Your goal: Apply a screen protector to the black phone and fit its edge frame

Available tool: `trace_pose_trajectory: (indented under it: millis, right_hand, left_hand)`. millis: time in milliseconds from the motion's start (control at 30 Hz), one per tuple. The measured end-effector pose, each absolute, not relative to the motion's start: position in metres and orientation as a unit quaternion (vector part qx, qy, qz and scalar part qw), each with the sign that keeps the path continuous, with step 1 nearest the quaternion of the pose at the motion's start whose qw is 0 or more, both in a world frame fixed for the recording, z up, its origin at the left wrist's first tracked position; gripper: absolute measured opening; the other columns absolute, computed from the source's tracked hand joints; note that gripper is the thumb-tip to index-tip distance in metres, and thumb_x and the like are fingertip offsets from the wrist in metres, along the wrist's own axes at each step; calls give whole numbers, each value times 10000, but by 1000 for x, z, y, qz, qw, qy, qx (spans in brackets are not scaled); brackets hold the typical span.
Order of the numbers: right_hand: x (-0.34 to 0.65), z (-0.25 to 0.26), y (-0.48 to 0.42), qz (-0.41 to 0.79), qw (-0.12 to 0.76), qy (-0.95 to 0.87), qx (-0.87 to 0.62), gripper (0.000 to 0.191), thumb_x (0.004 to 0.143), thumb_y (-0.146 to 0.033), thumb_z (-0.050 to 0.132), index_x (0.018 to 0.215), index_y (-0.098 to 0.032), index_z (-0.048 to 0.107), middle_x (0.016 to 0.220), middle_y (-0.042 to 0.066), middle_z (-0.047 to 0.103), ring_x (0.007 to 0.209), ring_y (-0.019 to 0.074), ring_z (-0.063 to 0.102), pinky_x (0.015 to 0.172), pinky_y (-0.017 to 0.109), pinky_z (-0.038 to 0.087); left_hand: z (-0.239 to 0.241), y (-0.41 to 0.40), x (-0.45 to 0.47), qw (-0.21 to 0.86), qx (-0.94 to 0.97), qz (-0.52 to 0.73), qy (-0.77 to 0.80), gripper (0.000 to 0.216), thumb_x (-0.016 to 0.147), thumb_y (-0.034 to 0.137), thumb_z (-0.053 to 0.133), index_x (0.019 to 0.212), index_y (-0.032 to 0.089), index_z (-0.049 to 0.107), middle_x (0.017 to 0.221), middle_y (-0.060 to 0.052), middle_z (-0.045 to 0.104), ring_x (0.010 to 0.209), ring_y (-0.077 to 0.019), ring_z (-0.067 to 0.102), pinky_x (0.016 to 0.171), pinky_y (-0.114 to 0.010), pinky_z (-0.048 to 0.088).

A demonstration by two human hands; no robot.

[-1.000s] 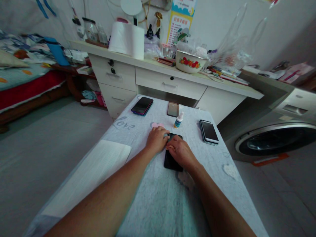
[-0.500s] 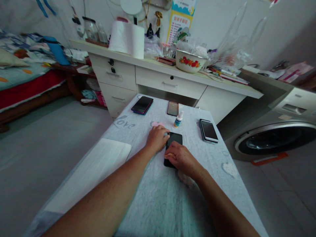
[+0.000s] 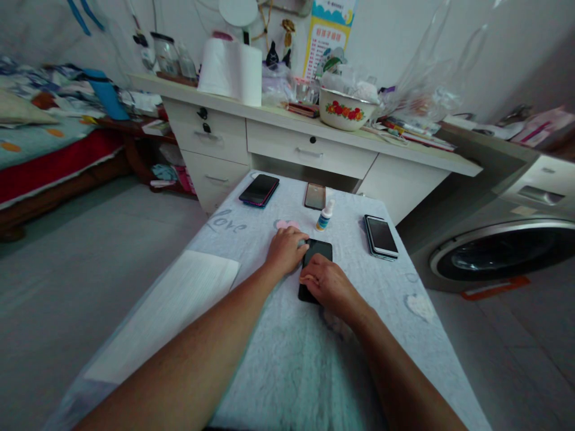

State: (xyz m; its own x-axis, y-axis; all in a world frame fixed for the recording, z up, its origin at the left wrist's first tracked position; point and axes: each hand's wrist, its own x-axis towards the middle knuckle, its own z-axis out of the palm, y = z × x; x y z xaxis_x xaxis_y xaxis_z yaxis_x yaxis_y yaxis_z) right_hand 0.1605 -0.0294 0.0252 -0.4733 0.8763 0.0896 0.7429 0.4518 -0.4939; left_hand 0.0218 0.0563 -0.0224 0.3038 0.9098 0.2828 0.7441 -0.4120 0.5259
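Right hand (image 3: 327, 280), pinching a thin orange cloth-like pad (image 3: 309, 278), slid down the flat black glassy phone (image 3: 320, 250), so seemingly it's working lower; left hand (image 3: 284, 249), can't tell its grip.

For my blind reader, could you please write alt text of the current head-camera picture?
A person's right hand holds a small orange piece over a black phone, while the left hand rests at the phone's upper left corner. A small bottle and other phones share the cloth-covered table, near a white desk.
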Motion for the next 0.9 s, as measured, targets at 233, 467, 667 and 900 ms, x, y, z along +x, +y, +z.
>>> trace_pose_trajectory:
  millis: [233,467,667,900]
  right_hand:
    - [162,29,-40,240,163,-855,-430,135,817,-65,579,745,-149,656,835,20,538,725,106,504,674,223,396]
    - [160,31,-39,243,168,-842,-451,127,842,-93,572,785,-149,670,851,29,542,722,108,504,674,229,398]
    - [159,28,-38,224,161,-837,-472,123,853,-108,563,800,-144,668,842,28,530,704,107,488,653,229,380]
    - [161,40,-47,265,133,-857,-421,112,832,-82,584,763,-149,642,823,17,535,726,108,496,654,218,377]
  left_hand:
    - [-21,55,22,148,795,273,521,255,836,289,601,1060,230,707,1101,-54,644,1029,-222,556,956,-363,410]
    - [-20,55,22,136,797,274,521,247,839,287,593,1054,239,704,1105,-50,640,1024,-218,557,952,-357,406]
    - [-20,55,22,139,803,268,514,254,836,284,601,1059,222,706,1093,-62,643,1028,-221,560,951,-360,406]
    - [-20,56,22,142,800,263,520,260,835,288,597,1064,231,707,1104,-54,648,1034,-225,557,951,-361,402]
